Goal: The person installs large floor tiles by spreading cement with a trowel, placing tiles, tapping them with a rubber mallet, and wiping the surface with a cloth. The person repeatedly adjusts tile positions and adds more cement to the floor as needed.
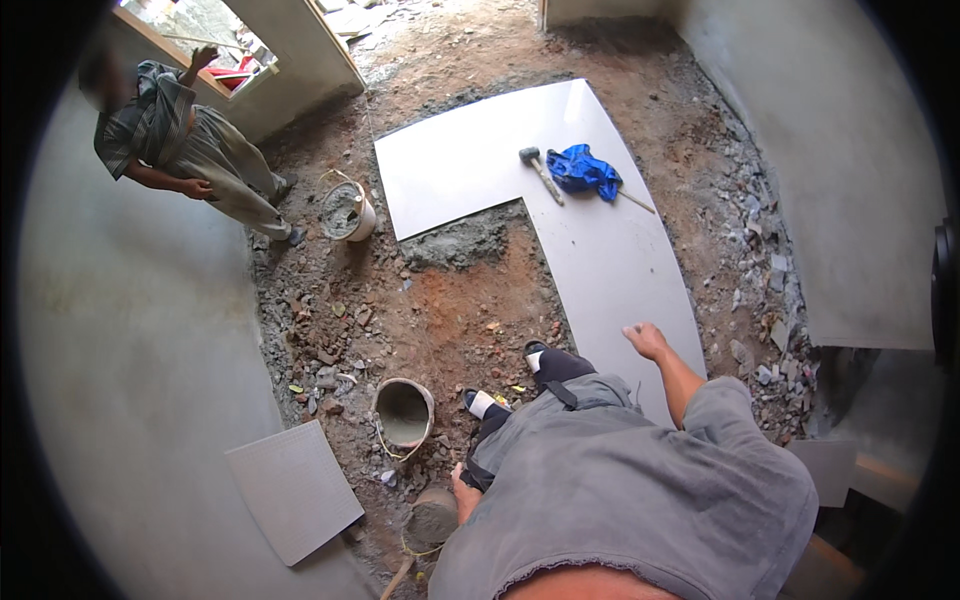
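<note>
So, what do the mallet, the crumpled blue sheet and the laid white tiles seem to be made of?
Mallet: pale handle, probably wood; dull dark head, perhaps rubber.
Crumpled blue sheet: likely thin plastic, from its shiny creases.
Laid white tiles: probably smooth ceramic or porcelain; flat, sharp-edged, with a bright sheen.

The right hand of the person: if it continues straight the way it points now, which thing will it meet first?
Most likely the white tile below and ahead of the right hand; nothing else shows close in that line. The hand's height above it is unclear.
</note>
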